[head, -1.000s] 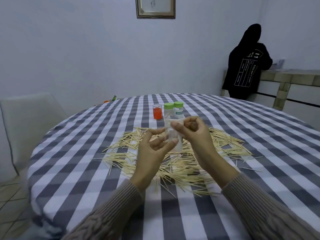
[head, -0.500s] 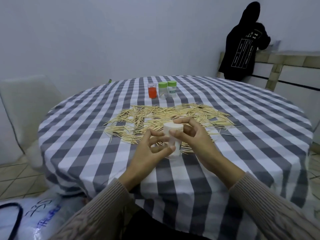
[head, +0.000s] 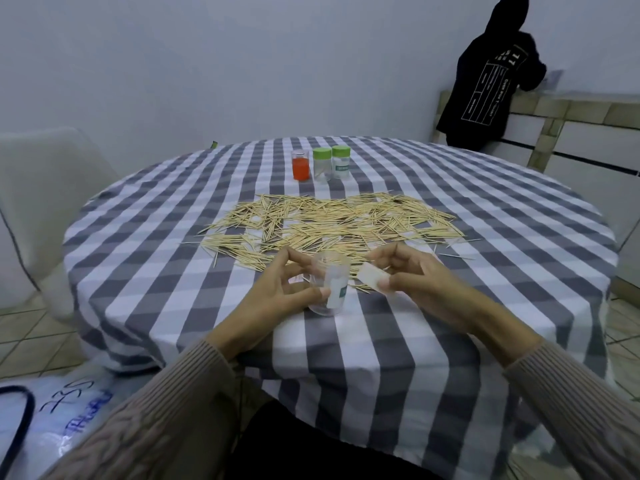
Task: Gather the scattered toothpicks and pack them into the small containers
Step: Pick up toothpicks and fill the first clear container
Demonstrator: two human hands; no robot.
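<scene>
The toothpicks (head: 332,225) lie in a wide, messy pile on the checked surface (head: 485,209), just past your hands. They are thin, stiff and very light. They will roll and slide on the cloth, and the ends look sharp, so mind your fingertips. One alone is hard to pick up. It is likely easier to sweep a bunch together, line them up side by side, and pinch the bunch in the middle. If you squeeze too hard or bend them, they could snap.

Your left hand (head: 277,292) holds a small clear jar (head: 327,287) just above the surface, at the near edge of the pile. The fingers (head: 298,261) curl round its side and the thumb presses near the little label. The jar has no lid on and looks empty. It is smooth, so it may slip; hold it round the middle and keep the mouth up.

Your right hand (head: 415,282) pinches a pale lid (head: 372,274) between thumb and fingers, just beside the jar. The lid is light too. You will likely want to put it down close by, so this hand is free to gather.

Farther back stand three more small jars, close together: one with orange inside (head: 300,165) and two with green lids (head: 331,163).

Drop the toothpicks in standing up, so more will fit.
</scene>
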